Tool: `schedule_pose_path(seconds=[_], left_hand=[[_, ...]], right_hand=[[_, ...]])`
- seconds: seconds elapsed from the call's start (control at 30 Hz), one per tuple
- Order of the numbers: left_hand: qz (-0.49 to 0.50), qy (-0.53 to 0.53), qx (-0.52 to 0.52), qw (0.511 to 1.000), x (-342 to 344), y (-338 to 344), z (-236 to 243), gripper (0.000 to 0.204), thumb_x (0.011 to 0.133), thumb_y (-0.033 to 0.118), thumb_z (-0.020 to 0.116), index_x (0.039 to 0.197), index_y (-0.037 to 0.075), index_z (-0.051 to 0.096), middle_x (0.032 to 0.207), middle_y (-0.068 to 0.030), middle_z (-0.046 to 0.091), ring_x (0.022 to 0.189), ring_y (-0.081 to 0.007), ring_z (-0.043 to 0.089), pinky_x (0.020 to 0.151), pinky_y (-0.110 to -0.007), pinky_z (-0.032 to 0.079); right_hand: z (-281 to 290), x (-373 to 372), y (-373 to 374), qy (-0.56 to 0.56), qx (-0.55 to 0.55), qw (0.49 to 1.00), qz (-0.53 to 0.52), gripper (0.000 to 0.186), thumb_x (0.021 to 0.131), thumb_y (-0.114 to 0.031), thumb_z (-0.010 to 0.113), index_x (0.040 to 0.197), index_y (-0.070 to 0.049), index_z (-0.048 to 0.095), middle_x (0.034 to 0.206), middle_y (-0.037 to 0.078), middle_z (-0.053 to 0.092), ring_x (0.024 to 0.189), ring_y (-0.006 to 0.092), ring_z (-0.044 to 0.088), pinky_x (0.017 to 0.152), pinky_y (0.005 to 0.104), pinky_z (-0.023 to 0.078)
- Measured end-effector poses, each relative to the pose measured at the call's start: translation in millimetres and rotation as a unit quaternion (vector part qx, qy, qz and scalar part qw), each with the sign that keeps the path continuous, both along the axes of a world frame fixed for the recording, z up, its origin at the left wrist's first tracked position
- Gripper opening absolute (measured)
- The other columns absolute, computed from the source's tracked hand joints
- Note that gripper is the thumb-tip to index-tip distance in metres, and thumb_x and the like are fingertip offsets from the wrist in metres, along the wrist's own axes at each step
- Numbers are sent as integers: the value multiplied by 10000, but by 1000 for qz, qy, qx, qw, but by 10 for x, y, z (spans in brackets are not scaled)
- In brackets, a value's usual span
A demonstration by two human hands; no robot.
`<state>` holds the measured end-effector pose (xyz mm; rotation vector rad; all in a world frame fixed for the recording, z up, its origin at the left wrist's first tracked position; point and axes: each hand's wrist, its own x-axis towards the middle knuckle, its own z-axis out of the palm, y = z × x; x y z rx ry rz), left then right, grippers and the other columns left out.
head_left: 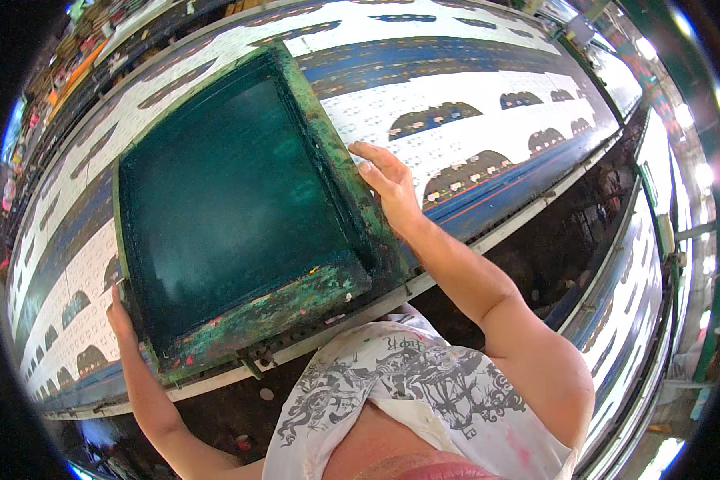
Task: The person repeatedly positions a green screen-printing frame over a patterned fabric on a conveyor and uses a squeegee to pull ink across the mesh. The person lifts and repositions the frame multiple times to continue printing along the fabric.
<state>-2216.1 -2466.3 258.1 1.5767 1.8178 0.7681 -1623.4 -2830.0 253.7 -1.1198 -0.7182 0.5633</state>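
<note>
A screen-printing frame (334,284) with a dark green mesh (224,192) lies tilted in front of me over the long printing table, its wooden border smeared with green paint. At its left side, my left hand (121,318) is closed on the outer edge, with most of its fingers hidden. My right hand (390,182) grips the right side, thumb and forefinger against the border and the other fingers partly out of sight. The frame's near border reaches the table's front rail, close to a small metal fitting (250,364).
Printed white fabric (448,88) with dark scalloped motifs and blue bands covers the table. A metal rail (488,240) runs along its near edge. Beyond a dark aisle (572,248) at right stands another table with similar cloth (616,296). Clutter (80,72) lines the far left.
</note>
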Motion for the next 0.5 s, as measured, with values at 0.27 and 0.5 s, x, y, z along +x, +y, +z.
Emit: schedule_pose_path(seconds=[0.27,0.5], left_hand=[[-9,-286,39,957,1452,-638,45,872,1007,703,640,1392,-79,648,1233,-181,748,1095,-267,716,1036,-408,526],[-150,-384,-160,897,3172,-1313,195,869,1003,689,644,1503,-21,592,1327,-204,730,1196,-311,705,1091,-437,517]], right_hand=[[213,1673,-706,-51,-47,998,8,472,1017,-221,775,1428,-1,700,1367,115,736,1240,186,663,1107,367,509],[138,3648,-1549,-33,-92,992,75,490,1048,-321,717,1450,-43,683,1366,92,704,1220,193,651,1058,370,523]])
